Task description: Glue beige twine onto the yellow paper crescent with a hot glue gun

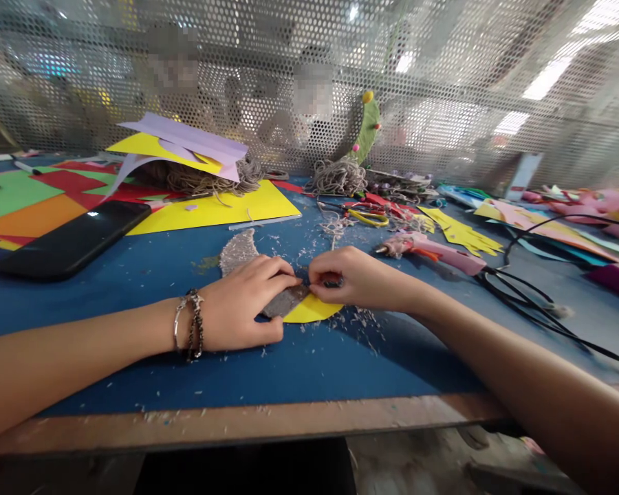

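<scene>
A: Nearest the front, what is found?
B: Pale clippings scattered on the blue desk. Among them, between the hands, lies the yellow card, with a dark grey piece over its left part.
A: Condition of the fingers?
B: Left hand rests over the grey piece, thumb apart from the other fingers. Right hand has thumb and forefinger together at the grey piece's edge; whether anything is pinched there, I cannot tell.
A: Degree of completion?
B: Partial, in my judgement. Beyond the left hand, a curved tip looks fully covered in grey texture. The yellow nearer the right hand is bare, so covering appears outstanding there. The middle is hidden; that both ends form one piece is unconfirmed.
A: And farther off?
B: The pink glue gun lies at right, not in hand. Behind stand a heap of grey yarn and a green crescent, apparently finished, bearing small coloured balls.
</scene>
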Motion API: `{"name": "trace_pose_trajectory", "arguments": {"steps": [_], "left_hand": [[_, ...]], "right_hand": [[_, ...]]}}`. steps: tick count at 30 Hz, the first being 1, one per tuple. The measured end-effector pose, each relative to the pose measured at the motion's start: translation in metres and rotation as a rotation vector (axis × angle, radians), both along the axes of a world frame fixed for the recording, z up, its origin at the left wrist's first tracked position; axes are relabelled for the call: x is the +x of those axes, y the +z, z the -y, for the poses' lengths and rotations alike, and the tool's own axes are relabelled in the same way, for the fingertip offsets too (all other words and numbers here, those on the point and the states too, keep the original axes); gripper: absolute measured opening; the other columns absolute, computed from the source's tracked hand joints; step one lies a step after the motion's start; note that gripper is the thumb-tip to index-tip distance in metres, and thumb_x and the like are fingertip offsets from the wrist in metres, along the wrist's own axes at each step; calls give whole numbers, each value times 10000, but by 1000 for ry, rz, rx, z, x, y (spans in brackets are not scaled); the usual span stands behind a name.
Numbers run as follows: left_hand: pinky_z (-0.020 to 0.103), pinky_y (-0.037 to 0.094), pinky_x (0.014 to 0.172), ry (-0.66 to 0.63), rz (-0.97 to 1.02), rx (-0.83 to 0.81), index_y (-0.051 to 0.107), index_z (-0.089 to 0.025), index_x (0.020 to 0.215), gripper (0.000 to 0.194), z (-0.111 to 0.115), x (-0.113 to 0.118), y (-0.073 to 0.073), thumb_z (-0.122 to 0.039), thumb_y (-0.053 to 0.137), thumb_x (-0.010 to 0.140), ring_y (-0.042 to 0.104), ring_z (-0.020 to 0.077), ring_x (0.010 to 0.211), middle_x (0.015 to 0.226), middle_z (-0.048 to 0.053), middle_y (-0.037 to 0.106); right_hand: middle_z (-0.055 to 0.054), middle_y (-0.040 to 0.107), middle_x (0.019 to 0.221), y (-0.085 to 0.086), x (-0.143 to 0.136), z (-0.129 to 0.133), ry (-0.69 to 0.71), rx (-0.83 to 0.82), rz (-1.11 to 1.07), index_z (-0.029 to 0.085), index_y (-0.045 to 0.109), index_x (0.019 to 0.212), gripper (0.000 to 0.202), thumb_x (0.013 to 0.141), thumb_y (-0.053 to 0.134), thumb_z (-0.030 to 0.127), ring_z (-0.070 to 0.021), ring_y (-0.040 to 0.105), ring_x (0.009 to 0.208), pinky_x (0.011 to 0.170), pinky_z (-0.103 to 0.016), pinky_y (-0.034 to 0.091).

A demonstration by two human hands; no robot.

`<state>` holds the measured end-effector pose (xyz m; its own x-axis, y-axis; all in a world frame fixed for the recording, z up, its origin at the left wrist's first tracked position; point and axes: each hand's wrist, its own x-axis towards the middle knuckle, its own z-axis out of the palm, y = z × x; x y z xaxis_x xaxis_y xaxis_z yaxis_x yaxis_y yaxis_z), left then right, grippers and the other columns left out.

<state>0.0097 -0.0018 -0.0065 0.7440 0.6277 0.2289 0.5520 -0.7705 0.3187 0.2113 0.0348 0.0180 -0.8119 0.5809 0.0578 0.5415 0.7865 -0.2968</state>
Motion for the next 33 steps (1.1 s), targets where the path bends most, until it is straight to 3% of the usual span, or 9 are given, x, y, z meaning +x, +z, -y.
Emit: {"name": "trace_pose_trajectory", "arguments": {"steps": [7,14,17,22,27,33], "left_hand": [[407,342,949,26,-2,-4,469,-140,1127,465,0,0,-1,-212,450,667,406,228,1040,1100,81,467],[409,360,940,69,59,0,485,-139,1109,449,1,-1,-3,-253,496,675,383,251,1077,1159,109,348],[396,343,941,13,55,-3,476,-141,1113,426,1,-2,0,-236,484,698,401,233,1023,1061,86,433],[370,334,942,-146,112,-51,382,-191,1215,490,0,-5,4,-291,471,744,408,217,1040,1131,68,449],[388,336,934,-164,68,-65,475,-259,1183,431,-1,-7,4,-384,460,770,414,224,1021,1146,58,431],[358,305,958,-198,92,-90,484,-203,1195,409,-3,-9,4,-369,398,831,391,211,1060,1192,53,472]], "right_hand": [[43,429,560,-2,0,0,-61,-12,42,164,445,588,86,663,425,126,-59,343,533,525,-193,257],[41,432,557,0,-1,0,-62,2,54,164,442,584,91,666,431,126,-61,354,534,525,-198,255],[25,469,602,1,1,-1,-28,12,46,157,481,612,110,712,438,143,-68,387,568,547,-198,278],[-10,519,686,10,7,-7,4,41,33,149,550,687,146,779,466,225,-88,434,633,605,-214,324],[-29,515,734,21,8,-12,26,53,61,143,548,718,212,819,466,311,-99,451,679,632,-228,347],[-29,493,760,29,-7,-15,48,124,71,132,550,734,165,812,484,262,-90,442,677,632,-224,352]]}}
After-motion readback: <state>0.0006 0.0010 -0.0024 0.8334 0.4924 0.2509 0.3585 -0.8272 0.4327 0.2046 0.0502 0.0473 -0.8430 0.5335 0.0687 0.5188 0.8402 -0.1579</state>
